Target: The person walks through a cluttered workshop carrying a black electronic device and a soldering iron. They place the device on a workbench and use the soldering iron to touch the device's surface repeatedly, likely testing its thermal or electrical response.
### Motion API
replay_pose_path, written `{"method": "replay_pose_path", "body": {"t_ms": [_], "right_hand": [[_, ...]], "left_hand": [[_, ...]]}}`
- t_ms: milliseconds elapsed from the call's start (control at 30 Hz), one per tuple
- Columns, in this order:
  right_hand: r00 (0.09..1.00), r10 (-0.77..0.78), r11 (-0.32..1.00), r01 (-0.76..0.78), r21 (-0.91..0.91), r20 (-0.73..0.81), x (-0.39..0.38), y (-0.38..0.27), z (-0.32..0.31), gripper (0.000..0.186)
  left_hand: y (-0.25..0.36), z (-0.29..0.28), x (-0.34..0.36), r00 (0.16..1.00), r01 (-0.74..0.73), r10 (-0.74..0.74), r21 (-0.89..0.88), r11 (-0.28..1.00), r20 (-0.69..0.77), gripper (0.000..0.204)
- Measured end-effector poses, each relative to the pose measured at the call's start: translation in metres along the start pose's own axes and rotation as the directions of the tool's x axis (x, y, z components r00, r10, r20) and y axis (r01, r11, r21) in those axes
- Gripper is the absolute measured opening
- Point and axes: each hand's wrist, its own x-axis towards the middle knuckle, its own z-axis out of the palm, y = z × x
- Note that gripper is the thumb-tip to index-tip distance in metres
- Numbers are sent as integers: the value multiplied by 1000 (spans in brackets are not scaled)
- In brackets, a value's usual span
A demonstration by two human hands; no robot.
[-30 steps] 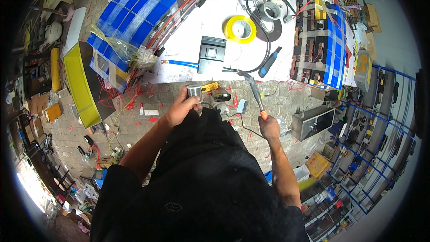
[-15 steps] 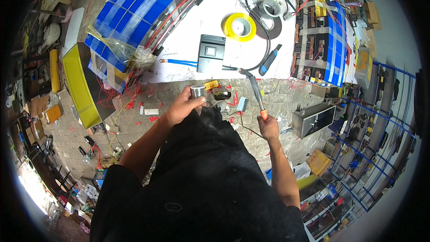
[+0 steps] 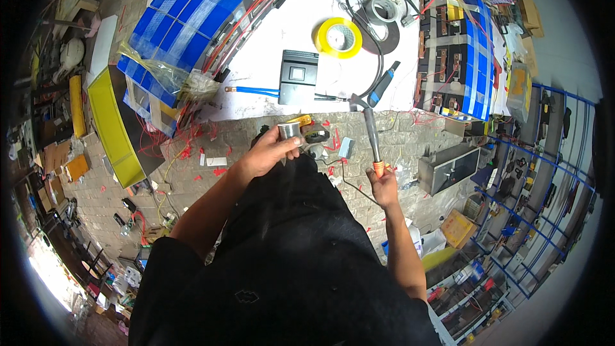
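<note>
My left hand point(image 3: 268, 155) is closed around a small silver spool of solder wire point(image 3: 289, 131), held just off the table's front edge. In my right hand point(image 3: 385, 188) is the orange handle of a soldering iron point(image 3: 371, 133). Its angled head reaches up to the edge of the white tabletop, beside a blue-and-black utility knife point(image 3: 383, 86). Left of that head lies a flat black module point(image 3: 289, 93) with a small light window. Blue wires point(image 3: 255, 91) leave it on the left, ending in a copper lug.
A yellow tape roll point(image 3: 321, 38) and a grey tape roll point(image 3: 393, 10) lie farther back. Blue battery packs stand at left point(image 3: 186, 22) and right point(image 3: 474, 57). Red wire scraps litter the brick floor point(image 3: 256, 189); a blue rack point(image 3: 544, 173) stands right.
The soldering iron's head has swung slightly right, toward the utility knife. My left hand with the solder spool has shifted a little to the right.
</note>
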Motion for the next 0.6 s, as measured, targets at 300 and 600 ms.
{"method": "replay_pose_path", "body": {"t_ms": [300,600], "right_hand": [[978,66,659,-190,727,196,-46,-114,12,19],[980,36,645,-173,745,196,-47,-130,18,20]], "left_hand": [[17,75,5,968,66,-63,-3,998,242,58],[-6,95,14,952,26,-71,152,988,299,61]]}}
